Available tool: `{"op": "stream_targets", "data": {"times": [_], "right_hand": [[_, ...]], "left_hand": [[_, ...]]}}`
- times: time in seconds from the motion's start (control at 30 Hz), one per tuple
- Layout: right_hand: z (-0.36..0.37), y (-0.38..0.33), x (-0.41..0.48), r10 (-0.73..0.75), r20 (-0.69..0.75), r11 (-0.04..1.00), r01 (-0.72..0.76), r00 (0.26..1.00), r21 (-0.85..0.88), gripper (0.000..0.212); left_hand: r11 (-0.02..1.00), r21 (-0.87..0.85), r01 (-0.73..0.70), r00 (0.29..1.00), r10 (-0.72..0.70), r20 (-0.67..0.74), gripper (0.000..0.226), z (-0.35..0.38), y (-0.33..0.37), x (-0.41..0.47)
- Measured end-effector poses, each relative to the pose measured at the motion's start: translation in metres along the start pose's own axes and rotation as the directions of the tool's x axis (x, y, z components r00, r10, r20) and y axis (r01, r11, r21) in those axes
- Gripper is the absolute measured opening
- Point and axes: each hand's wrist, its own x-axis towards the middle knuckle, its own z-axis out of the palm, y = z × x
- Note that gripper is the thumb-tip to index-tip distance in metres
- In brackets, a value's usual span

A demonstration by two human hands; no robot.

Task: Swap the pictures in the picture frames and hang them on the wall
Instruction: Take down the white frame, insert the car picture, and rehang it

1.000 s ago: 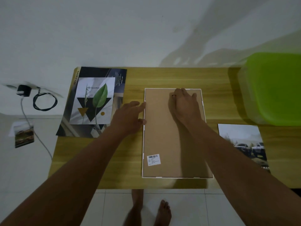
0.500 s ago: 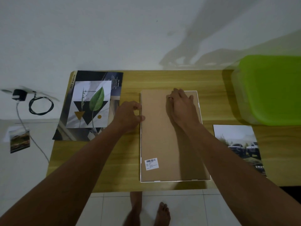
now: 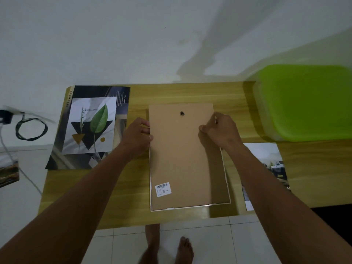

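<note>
Here, left hand [image 3: 138,134] gripping backing board [image 3: 181,161], right hand [image 3: 219,130] pinching opposite edge

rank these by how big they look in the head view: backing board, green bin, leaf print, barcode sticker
1. backing board and green bin: too close to rank, and the bin runs off frame
2. leaf print
3. barcode sticker
</note>
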Motion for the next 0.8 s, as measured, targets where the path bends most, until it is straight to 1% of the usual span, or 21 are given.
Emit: {"op": "stream_targets", "data": {"times": [0.03,0.1,0.13,0.17,0.33,0.4,0.5,0.53,0.67,0.73,0.8], "right_hand": [[0.000,0.002,0.001,0.019,0.035,1.000,-0.020,0.999,0.024,0.067],[0.001,0.009,0.007,0.043,0.092,0.996,-0.050,0.995,0.078,0.101],[0.002,0.013,0.012,0.044,0.111,0.994,-0.055,0.993,0.097,0.110],[0.002,0.016,0.016,0.040,0.123,0.993,-0.054,0.992,0.108,0.112],[-0.003,0.017,0.023,0.007,0.117,0.980,-0.030,0.993,0.197,0.109],[-0.007,0.010,0.014,-0.034,0.112,0.974,0.008,0.993,0.227,0.099],[-0.011,0.002,0.001,-0.079,0.084,0.966,0.055,0.993,0.254,0.073],[-0.011,0.004,0.001,-0.089,0.077,0.963,0.066,0.993,0.262,0.070],[-0.013,0.009,0.001,-0.081,0.087,0.963,0.055,0.993,0.263,0.072],[-0.011,0.011,0.002,-0.064,0.114,0.965,0.033,0.991,0.259,0.069],[-0.008,0.012,0.001,-0.049,0.122,0.974,0.020,0.991,0.224,0.073]], "left_hand": [[1.000,-0.015,0.004,1.000,-0.004,0.003,0.032,0.000,0.001,-0.001],[0.998,-0.057,0.019,1.000,-0.018,0.009,0.032,0.001,0.001,-0.002],[0.997,-0.074,0.023,1.000,-0.022,0.010,0.032,0.001,0.001,-0.002],[0.996,-0.082,0.024,1.000,-0.023,0.009,0.032,0.002,0.001,-0.002],[0.997,-0.083,0.001,1.000,-0.003,-0.019,0.032,0.004,0.003,-0.006],[0.996,-0.084,-0.007,0.999,0.004,-0.034,0.032,0.004,0.003,-0.007],[0.997,-0.071,-0.011,0.999,0.008,-0.037,0.038,0.003,-0.001,-0.008],[0.997,-0.072,-0.008,1.000,0.006,-0.025,0.042,0.003,-0.002,-0.009],[0.994,-0.096,0.049,0.996,-0.042,0.073,0.064,0.000,0.000,-0.013],[0.994,-0.100,0.044,0.997,-0.036,0.074,0.068,-0.001,0.002,-0.016],[0.993,-0.116,0.007,0.999,-0.002,0.036,0.065,-0.003,0.003,-0.019]]}}
